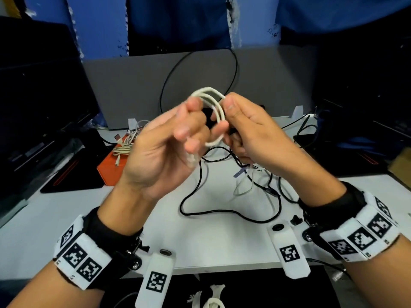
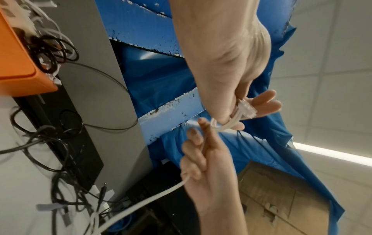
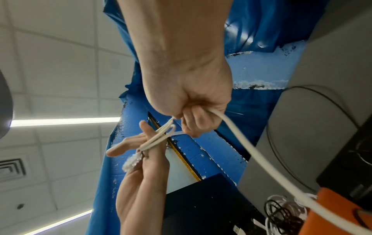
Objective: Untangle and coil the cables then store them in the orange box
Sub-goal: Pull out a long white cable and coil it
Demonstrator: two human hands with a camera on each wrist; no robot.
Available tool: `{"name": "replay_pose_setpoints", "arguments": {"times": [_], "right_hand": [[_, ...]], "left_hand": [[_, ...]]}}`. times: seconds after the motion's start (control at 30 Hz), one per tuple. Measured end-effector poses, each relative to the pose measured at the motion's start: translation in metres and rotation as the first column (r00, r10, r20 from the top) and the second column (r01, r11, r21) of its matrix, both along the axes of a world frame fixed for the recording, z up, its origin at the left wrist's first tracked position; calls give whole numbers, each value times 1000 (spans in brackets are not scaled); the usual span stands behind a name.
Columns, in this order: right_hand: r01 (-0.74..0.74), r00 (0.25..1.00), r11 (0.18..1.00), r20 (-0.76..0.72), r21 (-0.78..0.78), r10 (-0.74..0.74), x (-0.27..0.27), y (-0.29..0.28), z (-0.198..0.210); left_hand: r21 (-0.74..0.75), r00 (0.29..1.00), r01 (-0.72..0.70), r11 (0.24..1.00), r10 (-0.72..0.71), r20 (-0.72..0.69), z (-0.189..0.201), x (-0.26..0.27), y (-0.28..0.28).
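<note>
Both hands raised over desk (image 1: 213, 241), left hand (image 1: 164, 147) and right hand (image 1: 251, 132) fingers curled gripping white cable (image 1: 216, 107) coil between them, black cable (image 1: 233, 210) tangle below fingers, orange box (image 1: 111, 170) left of fingers holding coiled cables.

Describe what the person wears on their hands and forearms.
Both hands, left hand and right hand, are bare: no gloves, no sleeves. Each wrist carries a black strap with a white band of square black-and-white markers, plus a white tab-shaped camera mount bearing another marker.
</note>
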State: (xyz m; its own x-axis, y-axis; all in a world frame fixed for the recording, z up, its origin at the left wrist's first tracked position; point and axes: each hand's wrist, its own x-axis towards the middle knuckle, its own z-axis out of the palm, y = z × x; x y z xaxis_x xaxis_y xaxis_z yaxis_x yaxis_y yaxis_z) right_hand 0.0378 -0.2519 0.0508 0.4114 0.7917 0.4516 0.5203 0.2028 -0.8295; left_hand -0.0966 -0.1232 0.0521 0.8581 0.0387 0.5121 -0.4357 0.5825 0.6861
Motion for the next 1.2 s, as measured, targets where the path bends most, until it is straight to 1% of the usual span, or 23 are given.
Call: {"name": "replay_pose_setpoints", "arguments": {"times": [0.03, 0.1, 0.17, 0.2, 0.23, 0.27, 0.33, 0.37, 0.4, 0.47, 0.5, 0.57, 0.6, 0.67, 0.77, 0.8, 0.83, 0.9, 0.93, 1.03, 1.1, 1.13, 1.2], "right_hand": [[5, 1000, 999, 14, -37, -4, 1, 2, -3], [31, 990, 983, 139, -183, -5, 0, 6, -11], [37, 966, 919, 250, -393, 68, -7, 7, -17], [20, 955, 870, 268, -492, 129, -13, 6, -18], [-7, 941, 823, 275, -568, 198, -18, 5, -19], [-29, 919, 790, 295, -612, 263, -23, 4, -18], [-39, 860, 792, 383, -609, 337, -27, -1, -12], [-44, 837, 812, 423, -582, 348, -27, -4, -7], [-48, 823, 834, 451, -550, 345, -26, -7, -2], [-47, 838, 881, 461, -470, 291, -20, -14, 8], [-53, 867, 908, 432, -415, 248, -16, -18, 12], [-62, 929, 957, 335, -284, 160, -10, -23, 18], [-50, 947, 975, 300, -215, 115, -8, -25, 20], [-23, 957, 994, 285, -104, 52, -8, -25, 21], [32, 930, 998, 367, -46, -13, -8, -23, 18], [76, 906, 996, 420, -46, -49, -7, -22, 17], [111, 881, 993, 468, -46, -76, -6, -21, 16], [143, 846, 987, 527, -72, -84, -4, -20, 13], [154, 827, 983, 557, -96, -75, -2, -20, 13], [157, 742, 973, 671, -168, -4, 4, -20, 12], [147, 691, 972, 722, -182, 31, 1, -22, 14], [131, 682, 979, 731, -156, 25, -2, -22, 14], [88, 694, 995, 719, -36, -36, -6, -22, 13]], "left_hand": [[-58, 999, -32, 998, 33, 15, 4, -2, 1], [-128, 989, -144, 981, 148, 28, 7, -2, 4], [-80, 938, -344, 936, 347, 24, 4, 0, 11], [9, 882, -470, 882, 470, 38, 3, 0, 14], [142, 804, -594, 792, 589, 78, 2, 0, 16], [297, 720, -686, 664, 678, 148, 1, 2, 17], [563, 607, -738, 373, 731, 311, -3, 4, 19], [651, 603, -708, 272, 714, 357, -5, 5, 20], [727, 629, -654, 207, 683, 371, -8, 5, 22], [860, 715, -499, 108, 611, 338, -9, 1, 26], [907, 775, -409, 97, 562, 290, -8, -1, 25], [944, 885, -267, 193, 437, 161, -3, -6, 23], [943, 913, -227, 242, 391, 120, -2, -7, 21], [924, 942, -169, 343, 332, 49, 0, -9, 19], [772, 958, -102, 628, 270, -93, -3, -9, 21], [725, 960, -103, 681, 257, -106, -4, -8, 21], [706, 963, -106, 700, 250, -103, -4, -8, 21], [727, 966, -102, 679, 241, -89, -5, -8, 20], [763, 967, -96, 639, 240, -80, -4, -9, 20], [900, 959, -77, 429, 279, -51, 0, -13, 28], [940, 960, -7, 342, 267, -90, 3, -16, 28], [940, 963, 27, 341, 241, -116, 3, -17, 26], [894, 973, 83, 439, 159, -169, 2, -18, 22]]}}
